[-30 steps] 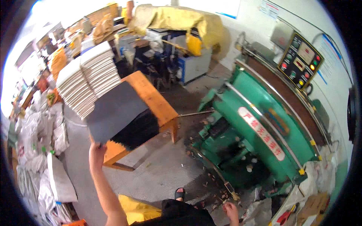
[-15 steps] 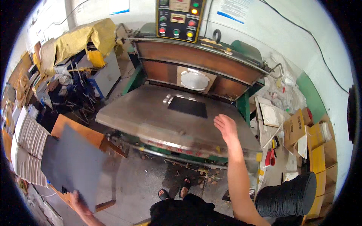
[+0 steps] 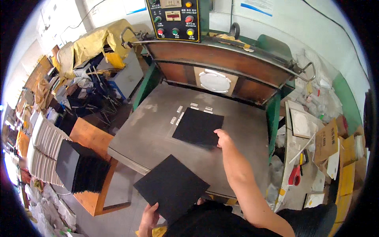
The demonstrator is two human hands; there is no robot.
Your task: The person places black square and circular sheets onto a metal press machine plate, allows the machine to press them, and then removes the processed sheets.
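Observation:
My left hand (image 3: pixel 149 216) grips the lower left edge of a square black sheet (image 3: pixel 171 187), which is tilted in front of the machine's front edge. On the grey metal bed (image 3: pixel 138 114) of the machine lies a second black sheet. My right hand (image 3: pixel 222 139) pinches the right edge of this black sheet (image 3: pixel 197 126), whose near edge is blurred and looks slightly raised. Several small pale blocks (image 3: pixel 179 109) sit on the bed along its far and left sides. Behind it, a white oval plate (image 3: pixel 214 81) is fixed to the upright brown panel (image 3: pixel 177 53).
A stack of black sheets (image 3: pixel 89 170) stands on a wooden stool (image 3: pixel 89 132) at left, beside stacked white sheets (image 3: pixel 49 152). Above the machine is a control box (image 3: pixel 173 19). At right, red-handled scissors (image 3: pixel 294 175) lie on a side table near cardboard boxes (image 3: pixel 327 146).
My left hand has brought its sheet rightward from beside the stool to the machine's front. My right hand has moved from above the bed onto the sheet there and taken hold of its edge.

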